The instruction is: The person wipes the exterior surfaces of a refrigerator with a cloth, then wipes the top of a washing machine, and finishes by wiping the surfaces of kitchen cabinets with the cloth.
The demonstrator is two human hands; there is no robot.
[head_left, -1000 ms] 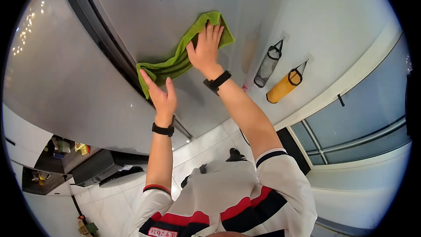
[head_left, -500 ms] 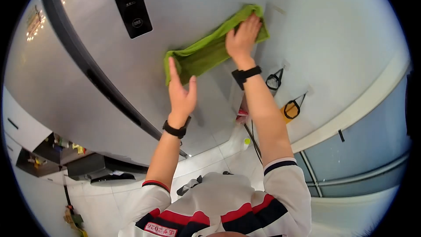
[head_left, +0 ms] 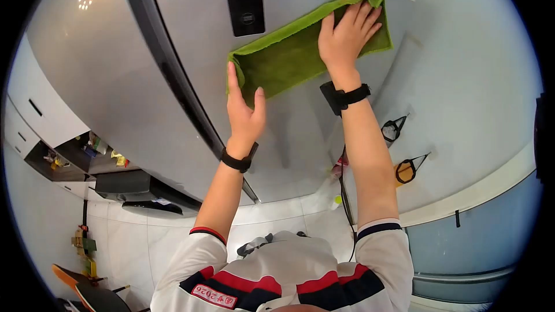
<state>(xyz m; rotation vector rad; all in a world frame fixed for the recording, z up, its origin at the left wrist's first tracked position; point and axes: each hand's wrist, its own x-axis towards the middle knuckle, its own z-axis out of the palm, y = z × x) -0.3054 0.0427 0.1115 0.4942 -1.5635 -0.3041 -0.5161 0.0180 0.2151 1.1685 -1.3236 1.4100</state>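
A green cloth (head_left: pixel 283 63) is spread slantwise against the silver refrigerator door (head_left: pixel 300 133), just below the black control panel (head_left: pixel 247 0). Its upper edge is folded over along its length. My right hand (head_left: pixel 347 40) lies flat on the cloth's upper right end, fingers spread. At the lower left end, my left hand (head_left: pixel 245 117) touches the cloth with its fingers stretched and the thumb held apart. Black bands circle both wrists.
A dark vertical gap (head_left: pixel 167 60) runs between the refrigerator doors. On the right wall hang small hooks with black loops (head_left: pixel 406 171). Open shelves (head_left: pixel 95 153) and a black appliance (head_left: pixel 124 188) stand at left. Below is a tiled floor (head_left: pixel 272 211).
The view has shifted, with the control panel now further right. Relative to the door, the cloth and both hands have moved left, under the panel. My right fingers are more spread.
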